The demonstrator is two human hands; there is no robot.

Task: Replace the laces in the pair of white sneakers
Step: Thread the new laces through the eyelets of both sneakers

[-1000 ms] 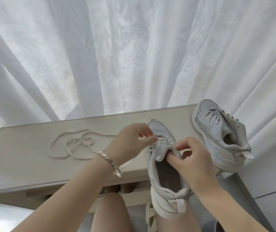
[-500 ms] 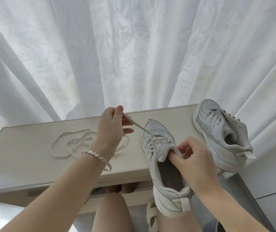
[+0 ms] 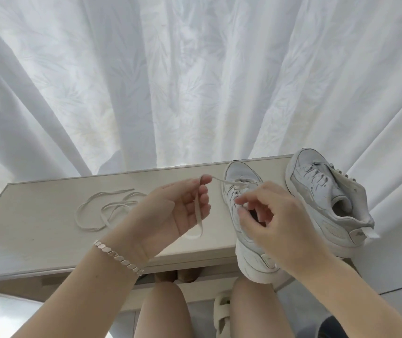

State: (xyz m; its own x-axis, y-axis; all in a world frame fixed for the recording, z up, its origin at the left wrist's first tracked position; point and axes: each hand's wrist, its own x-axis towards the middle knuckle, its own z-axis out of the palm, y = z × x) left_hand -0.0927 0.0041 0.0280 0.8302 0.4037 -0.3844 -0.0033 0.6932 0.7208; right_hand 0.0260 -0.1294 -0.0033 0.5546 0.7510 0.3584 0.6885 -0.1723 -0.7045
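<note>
Moved since the earlier frame: the left hand is now showing its palm to the camera rather than its back, and is sitting lower and closer to the near sneaker. The right hand is no longer gripping the tongue and is lying further forward, over the eyelets.
Left hand: thumb and forefinger are pinching the lace at their tips, while the other fingers are curling loosely.
Lace: one part is running taut from the pinch to the front eyelets of the near sneaker, and the free part is hanging down across the open palm.
Right hand: the fingers are curling over the lacing area with the forefinger reaching forward. Whether they are gripping the lace cannot be told.
Near sneaker: the toe is resting on the bench and pointing towards the curtain, while the heel is overhanging the near edge above the person's knee.
Far sneaker: it is sitting laced at the right end of the bench, just beside the near one.
Loose lace: it is lying in loops on the bench, left of the left hand.
Bracelet: it is circling the left wrist.
</note>
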